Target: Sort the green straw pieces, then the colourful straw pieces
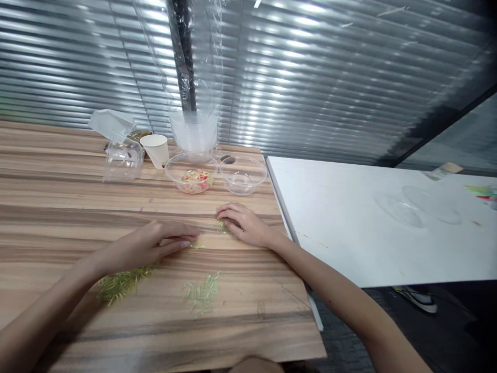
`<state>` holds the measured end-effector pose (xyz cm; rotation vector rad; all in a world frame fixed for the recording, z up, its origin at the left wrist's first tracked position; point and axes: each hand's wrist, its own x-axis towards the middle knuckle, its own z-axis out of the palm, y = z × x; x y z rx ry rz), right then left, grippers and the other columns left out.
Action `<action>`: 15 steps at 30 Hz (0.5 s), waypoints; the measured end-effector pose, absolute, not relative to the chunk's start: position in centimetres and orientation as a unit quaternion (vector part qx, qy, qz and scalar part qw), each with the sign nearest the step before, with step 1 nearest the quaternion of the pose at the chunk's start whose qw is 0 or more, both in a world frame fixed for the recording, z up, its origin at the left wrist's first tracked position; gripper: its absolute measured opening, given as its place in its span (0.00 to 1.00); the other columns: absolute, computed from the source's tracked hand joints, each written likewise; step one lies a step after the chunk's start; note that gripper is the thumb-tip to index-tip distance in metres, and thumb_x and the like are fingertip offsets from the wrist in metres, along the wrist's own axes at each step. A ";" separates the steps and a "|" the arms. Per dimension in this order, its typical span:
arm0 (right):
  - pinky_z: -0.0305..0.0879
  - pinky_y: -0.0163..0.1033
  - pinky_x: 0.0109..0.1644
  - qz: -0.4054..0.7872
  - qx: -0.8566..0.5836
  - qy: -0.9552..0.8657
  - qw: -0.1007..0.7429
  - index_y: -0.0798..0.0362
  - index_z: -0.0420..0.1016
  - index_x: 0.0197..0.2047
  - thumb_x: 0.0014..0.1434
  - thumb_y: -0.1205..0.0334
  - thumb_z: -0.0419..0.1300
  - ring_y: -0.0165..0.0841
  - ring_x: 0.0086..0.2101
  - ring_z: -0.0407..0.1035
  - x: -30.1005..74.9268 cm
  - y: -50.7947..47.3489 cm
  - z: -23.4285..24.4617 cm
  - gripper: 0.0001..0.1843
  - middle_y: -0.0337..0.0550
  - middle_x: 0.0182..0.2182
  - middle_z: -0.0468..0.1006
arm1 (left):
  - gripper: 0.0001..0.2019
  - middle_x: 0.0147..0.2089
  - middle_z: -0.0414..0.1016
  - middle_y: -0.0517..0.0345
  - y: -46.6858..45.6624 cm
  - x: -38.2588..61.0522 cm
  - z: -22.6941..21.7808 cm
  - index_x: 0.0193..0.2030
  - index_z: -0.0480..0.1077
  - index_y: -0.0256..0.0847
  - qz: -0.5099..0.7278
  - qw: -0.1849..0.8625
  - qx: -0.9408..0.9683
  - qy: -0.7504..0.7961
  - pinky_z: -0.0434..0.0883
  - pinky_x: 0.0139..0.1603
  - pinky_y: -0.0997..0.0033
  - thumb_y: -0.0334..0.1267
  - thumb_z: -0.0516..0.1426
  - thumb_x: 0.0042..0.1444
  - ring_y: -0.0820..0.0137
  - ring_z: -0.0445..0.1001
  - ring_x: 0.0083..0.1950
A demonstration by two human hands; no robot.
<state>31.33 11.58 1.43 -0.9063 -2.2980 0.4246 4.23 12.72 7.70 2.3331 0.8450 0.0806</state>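
My left hand (pixel 166 241) rests on the wooden table, its fingers stretched out to the right and the thumb apart from them. A few short, thin yellow-green pieces (pixel 198 246) lie at its fingertips. My right hand (pixel 246 224) faces it, cupped low over a small cluster of the same pieces (pixel 222 226), with fingers and thumb apart. Beneath my left wrist is a larger, darker-looking green heap (pixel 126 282), partly hidden by the forearm. Nearer to me lies a loose, paler green pile (pixel 204 292).
Behind the hands stand a clear bowl (pixel 192 160) with red, yellow and white bits, another clear bowl (pixel 244 178), a paper cup (pixel 156 150), a clear plastic box (pixel 123 158) and stacked bowls in a bag (pixel 194 129). A white table (pixel 341 223) with clear lids adjoins on the right.
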 end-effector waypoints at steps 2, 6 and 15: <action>0.65 0.47 0.58 0.163 -0.345 -0.870 0.312 0.55 0.71 0.46 0.62 0.76 0.51 0.36 0.51 0.68 31.3 11.6 1.4 0.13 0.51 0.48 0.74 | 0.17 0.59 0.73 0.61 12.7 4.2 7.7 0.58 0.71 0.45 0.030 0.321 0.891 0.320 0.68 0.56 0.72 0.44 0.51 0.67 0.66 0.73 0.56; 0.65 0.48 0.58 0.161 -0.343 -0.870 0.314 0.54 0.71 0.46 0.62 0.75 0.50 0.37 0.51 0.67 31.3 11.6 1.4 0.13 0.51 0.48 0.74 | 0.17 0.59 0.73 0.60 12.7 4.3 7.7 0.58 0.71 0.45 0.028 0.320 0.892 0.318 0.67 0.57 0.71 0.44 0.51 0.67 0.64 0.73 0.57; 0.65 0.48 0.58 0.164 -0.347 -0.868 0.314 0.54 0.71 0.46 0.62 0.75 0.50 0.37 0.51 0.67 31.3 11.5 1.5 0.14 0.51 0.48 0.73 | 0.17 0.60 0.72 0.62 12.7 4.2 7.6 0.60 0.70 0.47 0.022 0.313 0.896 0.314 0.67 0.57 0.71 0.44 0.50 0.68 0.65 0.73 0.57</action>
